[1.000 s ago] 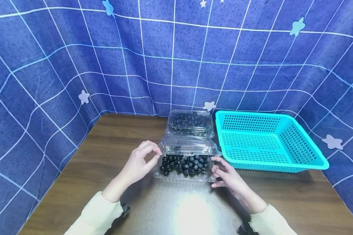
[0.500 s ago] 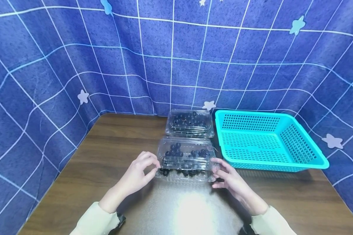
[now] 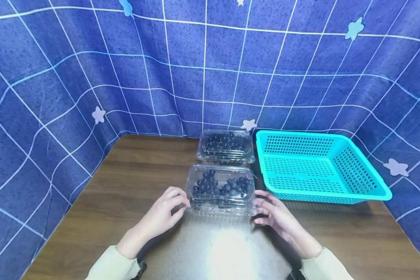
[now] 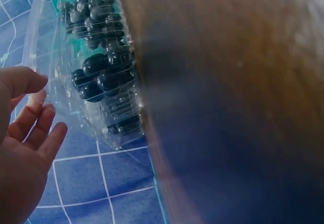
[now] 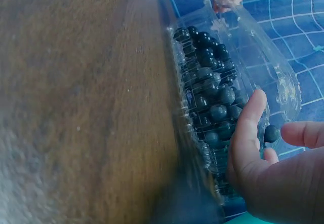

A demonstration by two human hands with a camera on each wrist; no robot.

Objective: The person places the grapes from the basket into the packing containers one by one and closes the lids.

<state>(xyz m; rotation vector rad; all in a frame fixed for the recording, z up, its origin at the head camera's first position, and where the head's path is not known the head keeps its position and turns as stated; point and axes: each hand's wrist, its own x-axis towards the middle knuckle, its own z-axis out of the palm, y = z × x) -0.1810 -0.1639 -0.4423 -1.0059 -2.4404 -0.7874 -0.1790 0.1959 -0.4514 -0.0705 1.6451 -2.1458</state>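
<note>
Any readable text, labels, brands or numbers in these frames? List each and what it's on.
None readable. The near clamshell, the far clamshell and the teal basket show no label or print. The blue backdrop carries only grid lines and star shapes, no words.

Two berry boxes and a basket on our table

The near box sits before the far box; the basket lies to their right.
</note>
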